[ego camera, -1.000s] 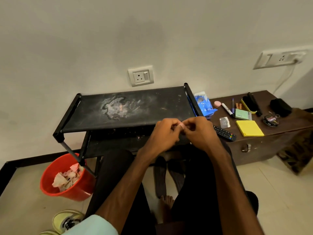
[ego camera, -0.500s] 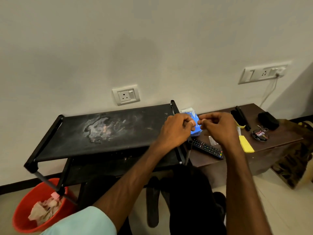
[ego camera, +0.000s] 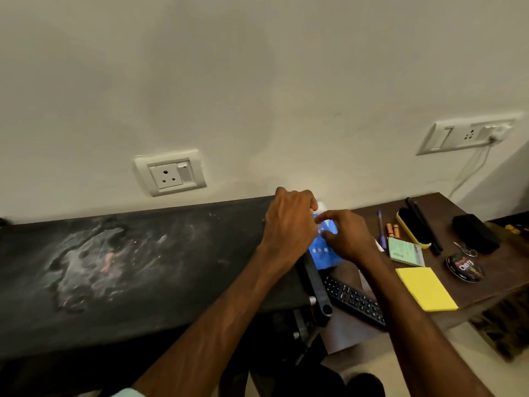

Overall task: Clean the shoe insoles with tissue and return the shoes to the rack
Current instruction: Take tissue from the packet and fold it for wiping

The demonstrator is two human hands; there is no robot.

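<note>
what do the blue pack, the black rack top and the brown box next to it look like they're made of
Blue pack: likely thin plastic film, glossy; it creases and catches light.
Rack top: matte black sheet, perhaps fabric or board, cannot tell which; pale dusty stains show on it.
Brown box: seems wood or wood-look laminate, dull dark brown with a flat top.

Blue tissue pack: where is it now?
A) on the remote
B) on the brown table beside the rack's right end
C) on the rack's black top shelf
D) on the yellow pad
B: the blue tissue pack sits on the brown table just past the right end of the rack, with the left hand and right hand on it.
</note>
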